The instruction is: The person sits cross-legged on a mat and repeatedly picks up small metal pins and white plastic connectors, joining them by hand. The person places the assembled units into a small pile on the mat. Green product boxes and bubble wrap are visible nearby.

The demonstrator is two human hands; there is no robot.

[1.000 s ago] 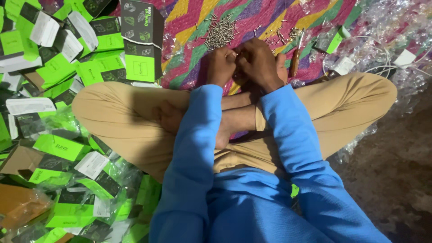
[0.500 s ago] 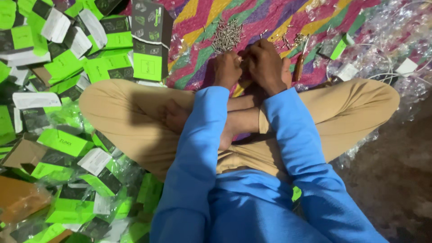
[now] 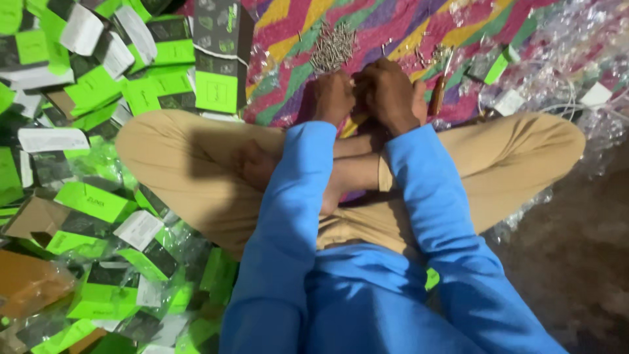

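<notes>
I sit cross-legged in tan trousers and blue sleeves. My left hand and my right hand are pressed together just above my shins, fingers curled around something small that the hands hide. Just beyond the knuckles lies a heap of small metal screws on a striped, multicoloured cloth. A brown-handled tool lies on the cloth right beside my right hand.
Several green and black cardboard boxes are heaped at the left, some flattened. Clear plastic wrappers and white cables lie at the upper right. Bare dark floor is at the lower right.
Both hands stay clasped together at the same spot above my legs. The view has shifted slightly; nothing else has visibly moved.
</notes>
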